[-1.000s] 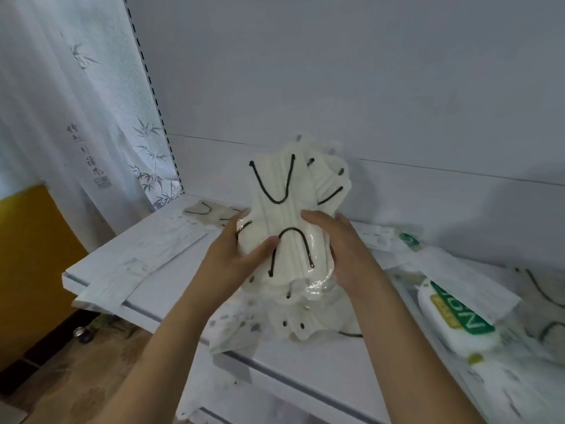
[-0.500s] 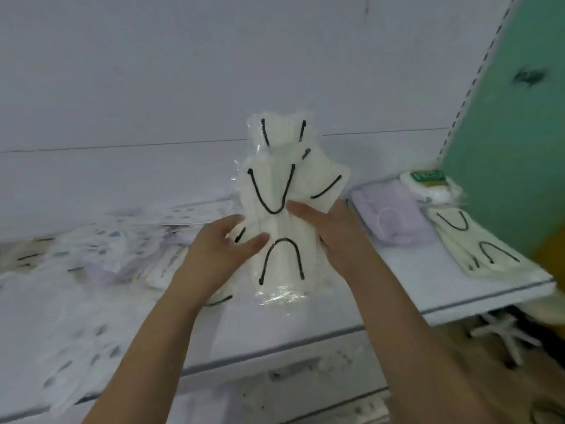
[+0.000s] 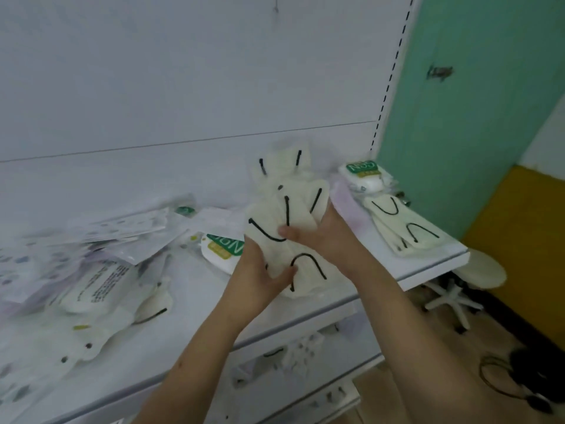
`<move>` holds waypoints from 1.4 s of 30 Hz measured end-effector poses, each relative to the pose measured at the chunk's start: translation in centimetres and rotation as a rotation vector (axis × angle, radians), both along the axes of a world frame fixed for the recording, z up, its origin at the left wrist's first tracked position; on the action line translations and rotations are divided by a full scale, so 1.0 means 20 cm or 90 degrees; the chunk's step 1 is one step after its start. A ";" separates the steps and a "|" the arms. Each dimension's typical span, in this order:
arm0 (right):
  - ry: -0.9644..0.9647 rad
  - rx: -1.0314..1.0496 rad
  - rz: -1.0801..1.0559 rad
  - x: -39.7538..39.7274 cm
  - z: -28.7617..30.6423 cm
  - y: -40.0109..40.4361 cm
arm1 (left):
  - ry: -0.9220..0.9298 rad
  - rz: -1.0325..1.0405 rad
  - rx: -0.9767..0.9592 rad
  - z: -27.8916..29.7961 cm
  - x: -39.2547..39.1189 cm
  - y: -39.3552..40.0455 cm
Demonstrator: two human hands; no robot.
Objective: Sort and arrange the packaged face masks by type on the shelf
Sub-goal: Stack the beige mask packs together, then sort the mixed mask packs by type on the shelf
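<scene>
At frame centre, just above the white metal shelf (image 3: 195, 286), we hold a fanned bundle of cream plastic-wrapped masks with black ear loops (image 3: 290, 228). Our left hand (image 3: 260, 270) grips its lower edge and our right hand (image 3: 321, 234) clasps its side. We should square the packets before laying them on the matching cream pair (image 3: 400, 228) at right. Mixed packets (image 3: 91, 270) litter the left; a green wall (image 3: 474, 117) stands upper right.

Soft, even, slightly dim light with faint shadows and no glare. The loose packets (image 3: 101, 264) at left smear with motion blur, and the shelf (image 3: 434, 267) edge bows from wide-angle distortion.
</scene>
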State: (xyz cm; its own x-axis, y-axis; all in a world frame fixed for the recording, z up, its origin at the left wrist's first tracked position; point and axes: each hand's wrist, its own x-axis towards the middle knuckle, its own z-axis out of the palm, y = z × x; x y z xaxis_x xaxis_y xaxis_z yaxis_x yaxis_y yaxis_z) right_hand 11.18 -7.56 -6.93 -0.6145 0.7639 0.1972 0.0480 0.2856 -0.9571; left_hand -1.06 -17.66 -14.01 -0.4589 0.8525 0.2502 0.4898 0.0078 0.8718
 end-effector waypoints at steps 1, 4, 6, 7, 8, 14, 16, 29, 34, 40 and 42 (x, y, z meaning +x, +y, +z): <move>-0.001 0.001 0.012 0.02 0.00 0.03 | -0.021 -0.012 0.019 0.01 0.01 0.02; 0.121 -0.049 -0.029 0.09 0.05 0.12 | -0.061 -0.032 0.031 0.11 0.08 0.09; 0.209 -0.149 -0.018 0.15 0.07 0.21 | -0.086 -0.059 0.035 0.17 0.16 0.18; 0.216 -0.189 -0.002 0.19 0.08 0.27 | -0.114 -0.079 0.035 0.19 0.21 0.23; 0.185 -0.205 -0.001 0.24 0.09 0.32 | -0.143 -0.097 0.023 0.20 0.26 0.29; -0.008 -0.192 -0.203 0.59 0.16 0.78 | -0.152 -0.169 -0.104 0.23 0.52 0.64; -0.039 -0.213 -0.212 0.69 0.15 0.96 | -0.119 -0.136 -0.086 0.22 0.56 0.74; -0.646 0.327 -0.319 0.50 0.13 1.14 | 0.332 0.262 0.046 0.05 0.21 0.56; -0.405 0.460 -0.096 0.14 0.22 0.71 | 0.343 0.402 -0.311 0.01 -0.16 0.28; -0.186 0.090 0.142 -0.16 -0.04 0.29 | 0.241 0.331 -0.045 0.05 -0.16 0.06; -0.116 -0.169 0.156 -0.21 -0.09 0.26 | 0.201 0.243 0.064 0.07 -0.14 0.01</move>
State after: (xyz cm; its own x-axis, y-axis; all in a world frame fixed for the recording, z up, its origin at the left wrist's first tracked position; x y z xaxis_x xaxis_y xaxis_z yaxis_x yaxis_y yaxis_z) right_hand 6.92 -2.42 -8.82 -0.7915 0.6002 -0.1154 0.1841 0.0541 -0.9814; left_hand -3.88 -17.42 -12.57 -0.6214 0.6034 0.4998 0.7089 0.1612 0.6867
